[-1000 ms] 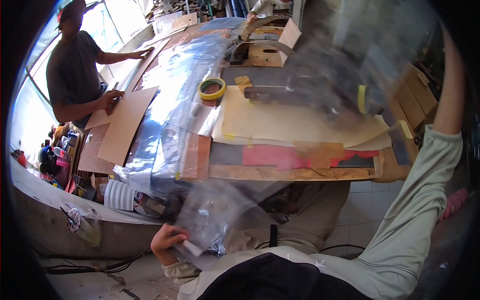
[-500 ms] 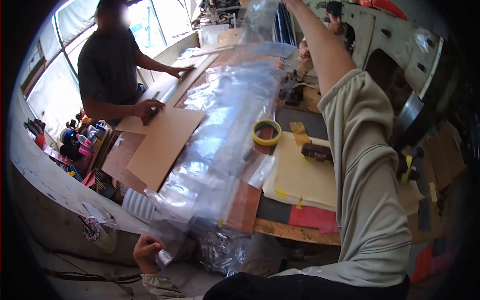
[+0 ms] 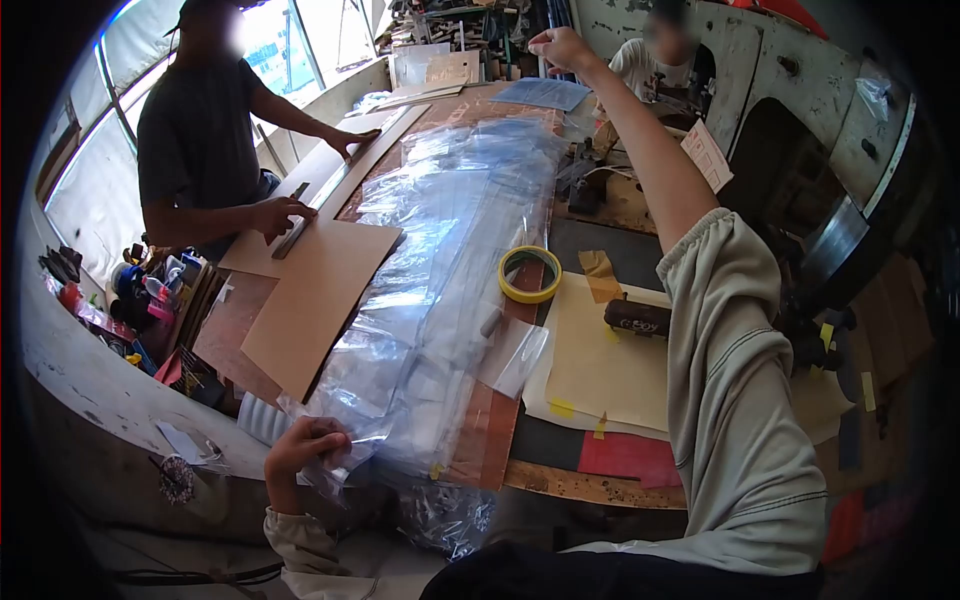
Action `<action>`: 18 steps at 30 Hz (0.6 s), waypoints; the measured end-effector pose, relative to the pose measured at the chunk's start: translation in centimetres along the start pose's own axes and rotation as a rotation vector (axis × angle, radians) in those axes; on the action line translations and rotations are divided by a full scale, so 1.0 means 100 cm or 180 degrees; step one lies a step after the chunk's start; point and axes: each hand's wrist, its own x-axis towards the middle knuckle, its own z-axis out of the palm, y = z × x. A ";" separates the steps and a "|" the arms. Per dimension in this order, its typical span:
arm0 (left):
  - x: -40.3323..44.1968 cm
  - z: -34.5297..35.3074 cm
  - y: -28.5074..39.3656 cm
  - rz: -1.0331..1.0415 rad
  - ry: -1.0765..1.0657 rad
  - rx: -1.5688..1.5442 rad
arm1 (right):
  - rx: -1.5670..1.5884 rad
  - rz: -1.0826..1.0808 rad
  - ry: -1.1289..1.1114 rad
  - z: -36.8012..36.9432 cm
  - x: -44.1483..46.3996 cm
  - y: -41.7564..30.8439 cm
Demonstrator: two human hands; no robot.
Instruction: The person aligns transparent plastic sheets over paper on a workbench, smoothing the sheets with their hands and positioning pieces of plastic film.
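A long stack of clear plastic sheets [image 3: 430, 260] lies along the table, wrinkled and shiny. My left hand [image 3: 308, 447] is closed on the near left corner of the plastic, at the table's front edge. Raised over the far end of the table, my right hand [image 3: 565, 50] has its fingers curled together; whether anything thin is in them I cannot make out. Below it lies a bluish plastic sheet [image 3: 543, 94]. A roll of yellow tape [image 3: 529, 274] rests at the stack's right edge, near a small clear plastic piece [image 3: 517, 358].
Across the table a co-worker [image 3: 205, 140] holds a straightedge [image 3: 370, 160] on brown board [image 3: 320, 300]. Another person [image 3: 665, 65] sits at the back right. Cream sheets [image 3: 600, 370] bear a dark block [image 3: 637, 317]. Tools crowd the left ledge [image 3: 150, 300].
Plastic that hung from my raised right hand now lies down on the table. That hand has come lower and into full view. My left hand has moved up, still gripping the plastic.
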 end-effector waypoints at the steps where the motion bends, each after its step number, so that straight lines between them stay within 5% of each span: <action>1: -0.005 0.002 0.000 -0.0085 -0.0079 0.0015 | 0.0041 0.0012 -0.0021 0.002 -0.005 0.002; 4: -0.012 0.010 0.017 -0.0339 -0.0424 0.0237 | 0.0065 0.0377 -0.0478 0.034 -0.042 -0.001; 8: -0.016 0.001 -0.002 0.0071 -0.0721 0.1084 | -0.0034 0.0617 -0.2031 0.099 -0.119 -0.020; 9: -0.020 0.000 -0.005 -0.0066 -0.0674 0.0927 | -0.0730 0.0138 -0.2284 0.117 -0.134 -0.028; 10: -0.024 -0.002 -0.005 -0.0201 -0.0622 0.0775 | -0.1334 -0.1288 -0.2052 0.154 -0.142 -0.010; 11: -0.026 -0.005 -0.005 -0.0326 -0.0565 0.0630 | -0.0749 -0.1276 -0.2334 0.177 -0.153 -0.008; 18: -0.036 -0.026 -0.021 -0.0355 -0.0249 0.0311 | -0.1931 -0.0390 -0.2572 0.229 -0.201 -0.017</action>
